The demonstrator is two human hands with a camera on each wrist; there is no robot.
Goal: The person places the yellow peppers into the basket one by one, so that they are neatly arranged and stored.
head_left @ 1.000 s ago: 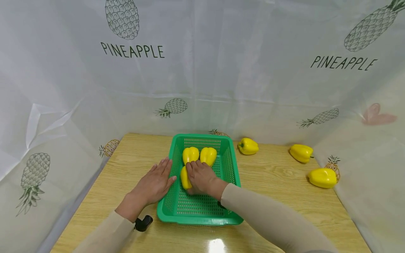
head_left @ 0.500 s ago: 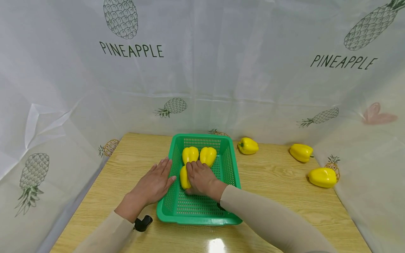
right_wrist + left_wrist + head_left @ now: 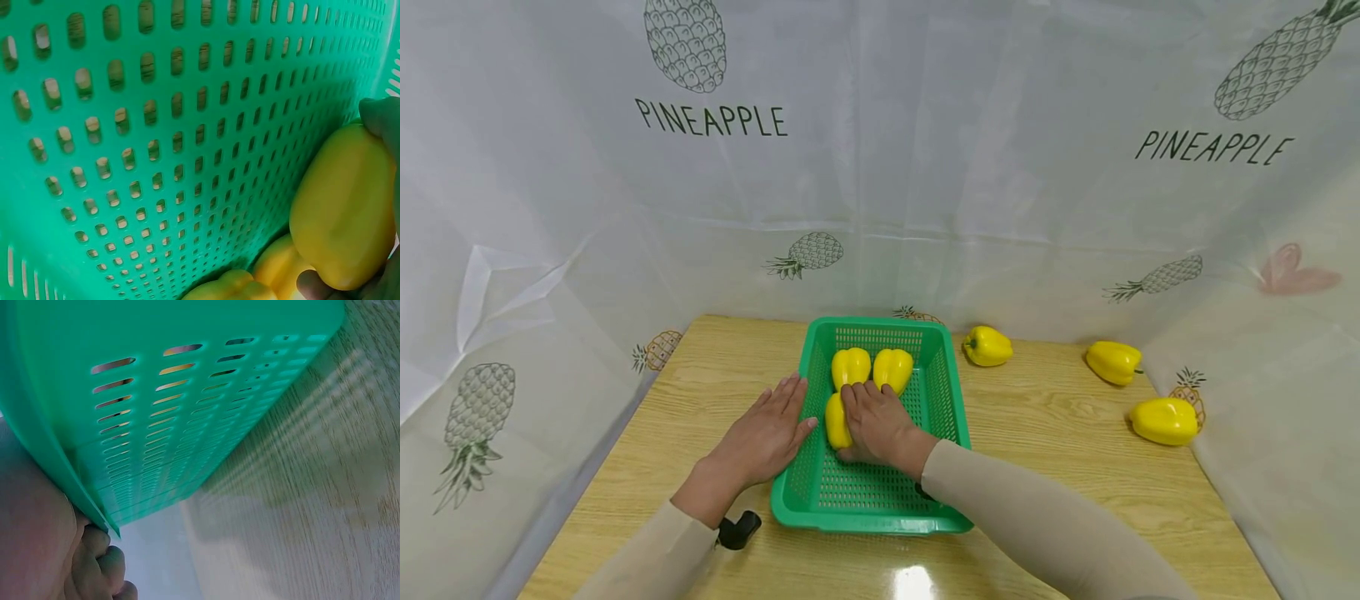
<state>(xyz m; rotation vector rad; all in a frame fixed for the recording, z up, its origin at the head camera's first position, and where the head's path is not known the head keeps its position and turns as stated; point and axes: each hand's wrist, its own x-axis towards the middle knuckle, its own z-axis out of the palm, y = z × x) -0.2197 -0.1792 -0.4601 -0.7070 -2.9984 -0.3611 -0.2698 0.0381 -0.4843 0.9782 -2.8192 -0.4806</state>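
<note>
In the head view a green perforated basket (image 3: 872, 522) stands on the wooden table. My right hand (image 3: 880, 422) reaches into it and grips a yellow bell pepper (image 3: 837, 422) near the left wall. The right wrist view shows thumb and fingertips at opposite ends of that bell pepper (image 3: 344, 206). Two more yellow bell peppers, a left one (image 3: 851, 368) and a right one (image 3: 892, 370), lie just beyond it in the basket. My left hand (image 3: 762, 435) rests on the basket's left rim with its fingers extended. From the left wrist its hand (image 3: 37, 531) shows against the rim.
Three yellow bell peppers lie outside the basket: one by its back right corner (image 3: 988, 346), one farther right (image 3: 1114, 363), and one near the right edge (image 3: 1164, 421). A white pineapple-print sheet (image 3: 880, 183) encloses the wooden table (image 3: 1037, 408) at back and sides.
The held bell pepper has shifted very slightly left with my right hand. My left hand stays on the rim, and the other peppers keep their places.
</note>
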